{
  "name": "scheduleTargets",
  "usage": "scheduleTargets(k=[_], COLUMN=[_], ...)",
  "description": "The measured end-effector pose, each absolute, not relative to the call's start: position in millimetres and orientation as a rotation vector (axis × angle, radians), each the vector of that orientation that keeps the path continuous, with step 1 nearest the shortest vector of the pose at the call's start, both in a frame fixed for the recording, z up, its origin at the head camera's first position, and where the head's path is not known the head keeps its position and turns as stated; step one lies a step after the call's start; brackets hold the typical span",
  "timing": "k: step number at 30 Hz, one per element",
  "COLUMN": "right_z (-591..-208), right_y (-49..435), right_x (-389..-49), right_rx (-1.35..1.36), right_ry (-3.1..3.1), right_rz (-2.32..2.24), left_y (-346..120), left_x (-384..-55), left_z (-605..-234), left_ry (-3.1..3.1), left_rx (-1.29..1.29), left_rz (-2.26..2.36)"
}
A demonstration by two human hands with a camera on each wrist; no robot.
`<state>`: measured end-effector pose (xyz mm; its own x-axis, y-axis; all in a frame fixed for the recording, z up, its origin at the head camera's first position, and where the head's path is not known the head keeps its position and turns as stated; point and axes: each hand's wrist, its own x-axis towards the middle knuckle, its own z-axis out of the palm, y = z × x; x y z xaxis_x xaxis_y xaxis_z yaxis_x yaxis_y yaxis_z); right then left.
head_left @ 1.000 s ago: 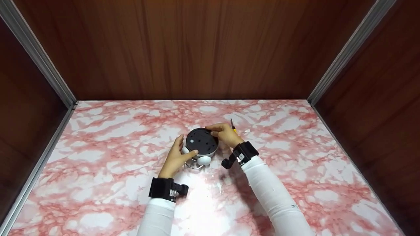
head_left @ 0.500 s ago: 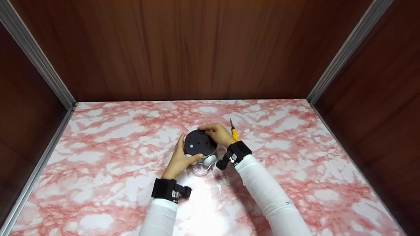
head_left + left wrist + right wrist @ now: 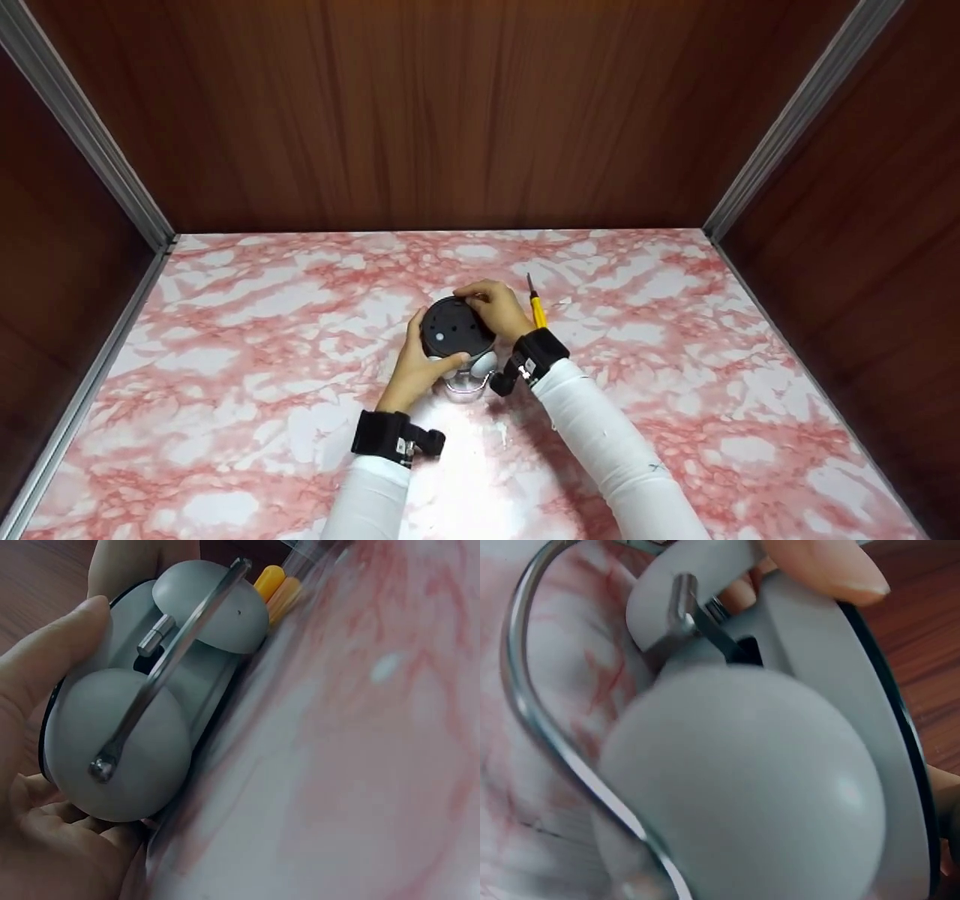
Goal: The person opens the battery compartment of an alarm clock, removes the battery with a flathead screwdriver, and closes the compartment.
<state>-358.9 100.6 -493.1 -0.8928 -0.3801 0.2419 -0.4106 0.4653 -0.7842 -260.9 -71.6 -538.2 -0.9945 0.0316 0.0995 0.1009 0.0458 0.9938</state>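
A twin-bell alarm clock [image 3: 454, 334] is tilted with its black back facing up, its bells and wire handle toward the person. My left hand [image 3: 420, 367] grips the clock's left side, thumb on the rim near the bells. At the upper right of the back, my right hand [image 3: 501, 309] has thumb and finger bent in a pinch at the edge; what lies between the fingertips is hidden. The left wrist view shows the rounded bells [image 3: 120, 742], the metal handle [image 3: 176, 652] and the small hammer [image 3: 155, 635]. One bell [image 3: 742, 780] fills much of the right wrist view.
A screwdriver [image 3: 538, 309] with a yellow handle lies just right of the right hand, its metal tip pointing away. Red-and-white marbled tabletop [image 3: 255, 420] surrounds the work. Brown wood-grain panels [image 3: 450, 112] and metal corner rails close off the back and sides.
The clock has turned slightly, so its bells and handle sit further right. My right hand has shifted left along the back's edge, uncovering the screwdriver's handle. The left hand keeps its grip.
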Motion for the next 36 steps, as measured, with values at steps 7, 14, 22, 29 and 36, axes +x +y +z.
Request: scheduleTargets(k=[7, 14, 22, 29, 36], right_z=[-494, -498, -502, -505, -504], right_y=[100, 97, 96, 99, 98], right_x=[-357, -347, -334, -334, -331], right_rx=[0.738, 0.735, 0.828, 0.911, 0.927], right_ry=[-2.629, -2.604, -2.557, -2.563, -2.566], right_rz=[1.267, 1.161, 1.029, 0.936, 0.898], left_y=[-72, -73, -73, -74, -74], left_x=[-262, -262, -261, -262, -261], left_z=[-540, -542, -542, -543, -542], left_ry=[-2.287, -2.245, -2.232, -2.233, -2.255], left_rx=[-0.131, -0.148, -0.168, -0.174, -0.188], left_rz=[-2.048, -2.080, -2.075, -2.090, -2.068])
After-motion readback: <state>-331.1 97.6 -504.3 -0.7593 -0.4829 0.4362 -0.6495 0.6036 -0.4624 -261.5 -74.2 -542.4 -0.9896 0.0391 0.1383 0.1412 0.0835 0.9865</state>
